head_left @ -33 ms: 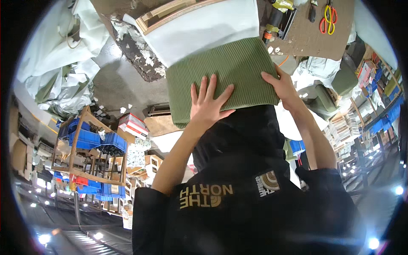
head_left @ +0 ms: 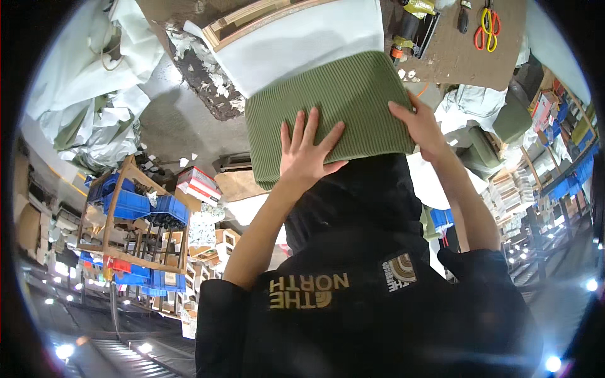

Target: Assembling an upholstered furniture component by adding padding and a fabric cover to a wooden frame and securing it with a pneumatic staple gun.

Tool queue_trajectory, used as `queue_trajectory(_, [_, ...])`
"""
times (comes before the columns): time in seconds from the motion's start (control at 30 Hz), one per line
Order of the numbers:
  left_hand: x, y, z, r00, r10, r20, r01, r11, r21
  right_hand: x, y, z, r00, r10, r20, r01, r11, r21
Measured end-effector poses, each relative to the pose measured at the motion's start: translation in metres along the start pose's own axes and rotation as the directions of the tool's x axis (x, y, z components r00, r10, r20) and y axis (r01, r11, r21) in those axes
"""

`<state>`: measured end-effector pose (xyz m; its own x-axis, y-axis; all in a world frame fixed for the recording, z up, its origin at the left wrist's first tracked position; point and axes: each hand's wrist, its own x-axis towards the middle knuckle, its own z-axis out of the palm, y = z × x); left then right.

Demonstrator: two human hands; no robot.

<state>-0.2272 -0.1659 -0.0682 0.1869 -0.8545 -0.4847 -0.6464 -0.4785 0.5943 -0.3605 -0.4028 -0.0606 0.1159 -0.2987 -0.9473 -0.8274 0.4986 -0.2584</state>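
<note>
A green ribbed cushion [head_left: 340, 94], its corners rounded, lies in front of my body at the near side of the table. Flat on its top face rests my left hand [head_left: 307, 148], with the fingers spread. My right hand [head_left: 423, 129] grips the cushion's right edge. Its thumb presses on the top, while the other fingers go round the side and are partly hidden. Beyond the cushion spreads a white sheet [head_left: 309, 47], bordered by a wooden frame [head_left: 242, 28] at the far left.
On the brown table [head_left: 485, 69] at the far right lie a staple gun [head_left: 408, 28], yellow-and-red-handled scissors [head_left: 487, 28] and a dark-handled tool [head_left: 464, 19]. To the left stands a wooden rack [head_left: 108, 211] with blue bins [head_left: 129, 206]. More green cushions [head_left: 482, 148] sit at the right.
The cushion's far edge has shifted very slightly up and away. Both hands keep nearly the same places on it.
</note>
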Motion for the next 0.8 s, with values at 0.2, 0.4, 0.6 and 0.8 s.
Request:
queue_trajectory(0.2, [0.063, -0.010, -0.040, 0.934, -0.149, -0.326, 0.146, 0.989, -0.034, 0.030, -0.101, 0.017, 0.989, -0.146, -0.024, 0.147, 0.952, 0.270])
queue_trajectory(0.4, [0.096, -0.014, -0.078, 0.927, -0.274, -0.257, 0.221, 0.951, -0.214, 0.043, -0.138, 0.002, 0.896, -0.429, -0.116, 0.444, 0.868, 0.222])
queue_trajectory(0.6, [0.089, -0.026, -0.074, 0.946, -0.267, -0.182, 0.238, 0.957, -0.165, 0.177, -0.026, -0.028, 0.810, -0.313, -0.496, 0.474, 0.848, 0.238])
queue_trajectory(0.8, [0.091, -0.026, -0.081, 0.947, -0.297, -0.126, 0.266, 0.940, -0.212, 0.223, 0.001, -0.019, 0.632, -0.434, -0.642, 0.243, 0.898, -0.367])
